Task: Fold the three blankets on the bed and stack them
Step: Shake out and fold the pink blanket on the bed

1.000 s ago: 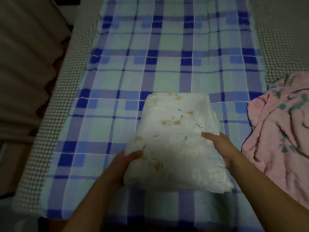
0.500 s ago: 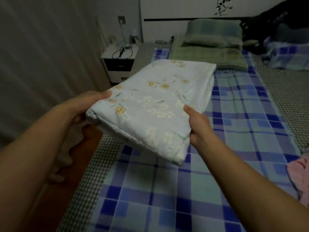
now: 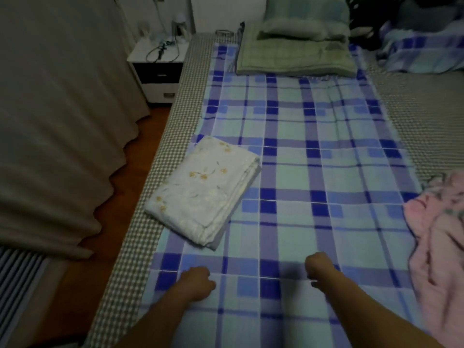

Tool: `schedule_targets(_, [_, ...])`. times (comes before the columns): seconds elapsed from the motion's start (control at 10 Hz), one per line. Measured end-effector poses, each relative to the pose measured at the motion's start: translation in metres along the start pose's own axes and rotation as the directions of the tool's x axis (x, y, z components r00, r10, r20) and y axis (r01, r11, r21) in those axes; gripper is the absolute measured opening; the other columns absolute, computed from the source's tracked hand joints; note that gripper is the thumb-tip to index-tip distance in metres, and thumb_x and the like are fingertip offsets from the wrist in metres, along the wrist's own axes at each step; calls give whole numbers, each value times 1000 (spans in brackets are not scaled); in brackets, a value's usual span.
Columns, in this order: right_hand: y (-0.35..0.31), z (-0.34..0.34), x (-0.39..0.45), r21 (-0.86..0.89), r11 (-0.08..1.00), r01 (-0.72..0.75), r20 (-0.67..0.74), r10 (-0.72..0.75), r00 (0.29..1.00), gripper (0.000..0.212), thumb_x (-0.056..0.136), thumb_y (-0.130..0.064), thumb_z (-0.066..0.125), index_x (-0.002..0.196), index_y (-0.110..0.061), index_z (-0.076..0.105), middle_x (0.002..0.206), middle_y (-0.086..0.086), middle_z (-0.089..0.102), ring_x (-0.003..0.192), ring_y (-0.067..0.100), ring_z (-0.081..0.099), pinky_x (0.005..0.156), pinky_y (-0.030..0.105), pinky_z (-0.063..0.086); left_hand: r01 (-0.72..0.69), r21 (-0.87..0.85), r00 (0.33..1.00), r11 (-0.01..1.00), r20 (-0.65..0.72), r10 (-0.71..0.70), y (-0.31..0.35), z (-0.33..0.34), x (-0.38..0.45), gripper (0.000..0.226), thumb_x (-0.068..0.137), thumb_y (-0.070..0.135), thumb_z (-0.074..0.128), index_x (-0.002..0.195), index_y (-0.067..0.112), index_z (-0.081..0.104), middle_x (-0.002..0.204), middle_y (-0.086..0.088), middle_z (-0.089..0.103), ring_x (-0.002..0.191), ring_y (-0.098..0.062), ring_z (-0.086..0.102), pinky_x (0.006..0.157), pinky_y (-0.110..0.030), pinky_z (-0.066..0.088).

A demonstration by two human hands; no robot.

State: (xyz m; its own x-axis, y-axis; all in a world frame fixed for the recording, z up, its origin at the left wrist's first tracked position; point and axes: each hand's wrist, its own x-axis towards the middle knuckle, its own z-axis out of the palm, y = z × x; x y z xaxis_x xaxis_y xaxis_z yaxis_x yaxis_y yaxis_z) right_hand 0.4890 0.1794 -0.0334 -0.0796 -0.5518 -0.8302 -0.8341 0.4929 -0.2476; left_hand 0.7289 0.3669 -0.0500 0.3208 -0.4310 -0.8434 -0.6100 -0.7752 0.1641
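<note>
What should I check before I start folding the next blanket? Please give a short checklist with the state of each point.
1. White blanket folded and lying on the bed: ok.
2. Left hand holds nothing visible: ok; fingers curled.
3. Right hand holds nothing visible: ok; fingers curled.
4. Pink blanket folded: not ok; it lies crumpled at the right edge.
5. Plaid blanket folded: not ok; it lies spread flat under the white one.
6. White blanket off the plaid one before that is folded: not ok.
</note>
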Motion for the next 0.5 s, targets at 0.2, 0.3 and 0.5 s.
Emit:
schedule_targets(0.2, [53,-125,-15,357,918,171,-118,-138,983,22,96,2,45,92,-18,53,91,12,57,76,25,57,72,38,55,-273,-185,955,944,-173,242,152,-24,-20,17,94,27,59,109,20,63,121,-11,67,107,-27,64,93,-31,48])
schedule_targets(0.3, [104,-177,-38,541,820,188,-76,-175,982,22,97,4,41,102,-14,53,78,9,62,58,19,58,54,24,42,-414,-241,906,878,-204,371,238,-1,-46,14,94,18,62,81,23,61,96,-12,71,91,-31,68,84,-36,50])
schedule_targets(0.5, [280,-241,-28,707,691,148,-104,-105,989,19,97,3,46,108,-6,59,88,11,65,63,19,61,58,26,48,-416,-443,891,795,-25,452,373,112,-83,12,100,11,55,94,16,64,92,-10,69,78,-22,64,67,-28,47])
